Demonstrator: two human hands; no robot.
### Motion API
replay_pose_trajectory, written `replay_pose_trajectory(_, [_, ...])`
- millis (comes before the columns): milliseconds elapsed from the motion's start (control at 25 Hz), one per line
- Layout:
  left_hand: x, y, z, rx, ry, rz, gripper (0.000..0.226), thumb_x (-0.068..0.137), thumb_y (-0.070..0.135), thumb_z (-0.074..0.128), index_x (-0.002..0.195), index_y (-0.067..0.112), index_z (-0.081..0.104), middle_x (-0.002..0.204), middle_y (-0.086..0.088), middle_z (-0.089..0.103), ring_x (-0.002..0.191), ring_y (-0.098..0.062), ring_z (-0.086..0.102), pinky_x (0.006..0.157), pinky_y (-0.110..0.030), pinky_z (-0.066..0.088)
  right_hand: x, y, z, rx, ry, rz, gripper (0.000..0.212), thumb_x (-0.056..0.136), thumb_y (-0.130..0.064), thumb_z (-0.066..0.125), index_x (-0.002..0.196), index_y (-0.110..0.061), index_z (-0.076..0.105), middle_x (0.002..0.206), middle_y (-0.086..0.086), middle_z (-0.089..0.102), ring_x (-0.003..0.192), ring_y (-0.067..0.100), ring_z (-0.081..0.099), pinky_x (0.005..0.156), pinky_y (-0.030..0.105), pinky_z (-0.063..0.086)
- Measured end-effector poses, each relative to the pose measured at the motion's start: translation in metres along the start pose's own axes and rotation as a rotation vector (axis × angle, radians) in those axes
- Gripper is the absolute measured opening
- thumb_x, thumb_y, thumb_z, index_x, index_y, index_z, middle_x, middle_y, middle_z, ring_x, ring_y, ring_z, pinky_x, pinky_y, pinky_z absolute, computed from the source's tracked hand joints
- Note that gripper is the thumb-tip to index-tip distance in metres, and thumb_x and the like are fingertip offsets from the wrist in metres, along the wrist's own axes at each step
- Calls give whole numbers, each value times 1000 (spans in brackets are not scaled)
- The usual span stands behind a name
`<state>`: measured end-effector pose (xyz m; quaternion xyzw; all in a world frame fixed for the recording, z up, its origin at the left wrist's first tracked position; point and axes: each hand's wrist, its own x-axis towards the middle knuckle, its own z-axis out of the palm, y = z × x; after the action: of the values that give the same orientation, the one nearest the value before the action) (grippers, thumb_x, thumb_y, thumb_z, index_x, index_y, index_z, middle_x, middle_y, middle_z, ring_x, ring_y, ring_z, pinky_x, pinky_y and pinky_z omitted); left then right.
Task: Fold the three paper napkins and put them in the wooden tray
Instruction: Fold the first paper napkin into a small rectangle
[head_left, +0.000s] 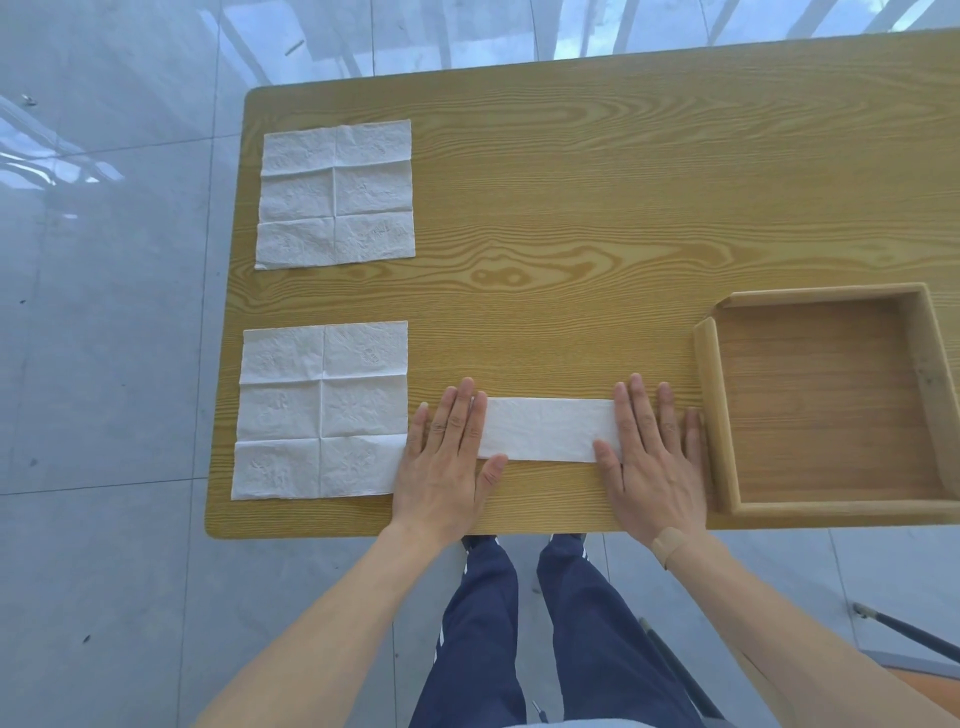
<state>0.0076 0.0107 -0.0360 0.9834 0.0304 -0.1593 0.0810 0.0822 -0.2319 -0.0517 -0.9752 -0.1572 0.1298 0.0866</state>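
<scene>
A white napkin folded into a long narrow strip lies near the table's front edge. My left hand rests flat on its left end and my right hand flat on its right end, fingers spread, pressing it down. Two unfolded napkins lie on the left side of the table: one at the front left, its right edge touching my left hand, and one at the back left. The wooden tray stands at the right, just beside my right hand, with nothing in it.
The wooden table ends just in front of my wrists. Its left edge runs close to the two unfolded napkins. Glossy grey floor tiles surround it. A chair part shows at the lower right.
</scene>
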Motion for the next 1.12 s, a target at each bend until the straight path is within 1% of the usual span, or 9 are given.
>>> replay_pose_trajectory(120, [2,3,-10,-64,91,-26,68,102,49,20,156,8,19,163,-8,23,150,-25,22,122,-48,12,-8,4,0,32,27,0,74,100,-58,15,158,-14,1,168,2,-3,154,22,-8,124,46,-4])
replay_pose_trajectory(200, [7,-1,-21,-46,184,-52,60,99,38,39,150,9,34,148,-6,48,134,-24,47,114,-49,27,-19,10,2,21,38,2,76,99,-58,17,158,-12,4,168,5,2,154,24,-3,124,45,-1])
replay_pose_trajectory(280, [15,-6,-32,-26,197,-65,58,91,34,58,144,12,45,130,-4,58,115,-23,57,102,-45,35,-27,13,4,0,40,1,77,99,-58,18,158,-11,6,167,7,4,154,25,-1,124,44,-1])
replay_pose_trajectory(360, [23,-10,-42,-21,120,-85,56,88,36,63,139,18,49,120,-1,59,105,-21,57,93,-41,34,-28,13,4,-17,46,3,77,99,-57,20,158,-10,7,167,8,6,154,26,1,125,41,-3])
replay_pose_trajectory(480, [34,-11,-50,-75,18,-141,45,87,38,60,129,29,51,111,6,56,105,-18,50,84,-35,26,-26,11,3,-33,55,12,77,98,-56,24,158,-10,8,167,8,7,154,25,1,125,39,-4])
replay_pose_trajectory(680, [48,-12,-56,-203,-107,-207,26,83,32,64,106,22,58,104,4,43,106,-20,42,83,-32,30,-26,12,6,-42,55,17,77,98,-56,24,157,-9,9,167,8,7,154,25,2,125,40,-2])
replay_pose_trajectory(800, [46,-13,-61,-303,-108,-226,19,82,27,64,98,19,56,101,4,47,97,-19,47,76,-33,42,-26,11,6,-45,59,23,77,98,-56,25,157,-9,10,167,8,7,154,25,3,125,41,0])
replay_pose_trajectory(920, [41,-18,-69,-555,-102,-310,14,84,17,62,95,20,54,85,2,59,80,-22,59,68,-39,51,-27,12,5,-40,61,26,77,97,-55,26,157,-9,11,167,7,8,154,25,4,125,42,1])
replay_pose_trajectory(1120, [33,-21,-90,-921,-29,-433,11,87,17,67,93,23,61,84,4,64,67,-9,60,61,-23,47,-26,9,3,-17,79,37,76,96,-53,30,157,-9,16,167,6,11,154,23,6,125,43,4])
